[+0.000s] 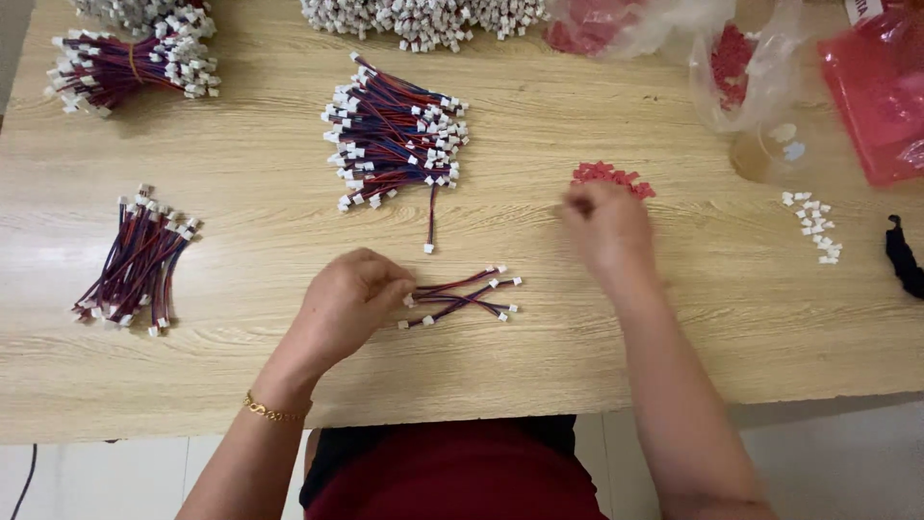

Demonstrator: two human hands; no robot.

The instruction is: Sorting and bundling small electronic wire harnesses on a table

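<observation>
Red caps (612, 177) under the right hand (604, 226), grip unclear; left hand (348, 303) pinches short wires (462, 294) on the table (539, 125).

soft, even daylight is filling the scene, bright without being harsh, and the pale wooden table (241, 154) is showing its grain clearly. shadows are lying faint and short under the wire bundles and under both hands. the right hand (604, 226) is smearing with motion blur at its fingertips, while the left hand (348, 303) is staying fairly crisp. the clear plastic bags (741, 58) at the far right are catching a mild sheen. the table's edges are bowing slightly, a wide-lens curve, and fine detail is softening toward the corners.
</observation>
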